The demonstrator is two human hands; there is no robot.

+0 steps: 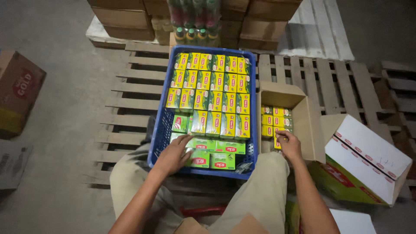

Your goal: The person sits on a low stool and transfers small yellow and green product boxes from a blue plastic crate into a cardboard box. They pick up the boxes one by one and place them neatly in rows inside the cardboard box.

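Seated at a wooden pallet (130, 102), knees up, blue plastic crate (161, 125) between my legs. My left hand (173, 155) lies in the crate's near left corner, fingers spread and curled loosely over a green small box (200, 158) lying flat there; palm down, touching it, not lifted, and whether I actually grip it I cannot tell. More green boxes (229, 147) lie flat along the near row. Beyond them, rows of yellow-and-green boxes (216, 86) stand on edge, packed tight, filling the crate to its far wall. My right hand (289, 145) is down in the open cardboard carton (310, 125) just right of the crate, fingertips pressed together on the edge of one yellow box (277, 139) in the stack inside; thumb hidden, so the pinch is only partly seen. The rest of that stack of yellow boxes (274, 117) sits against the carton's left wall. Right of it, a second carton (368, 160), white and green, tipped on its side. Ahead, stacked brown cases (125, 17) and shrink-wrapped bottles (195, 21). Another brown carton (17, 91) on the floor at far left.
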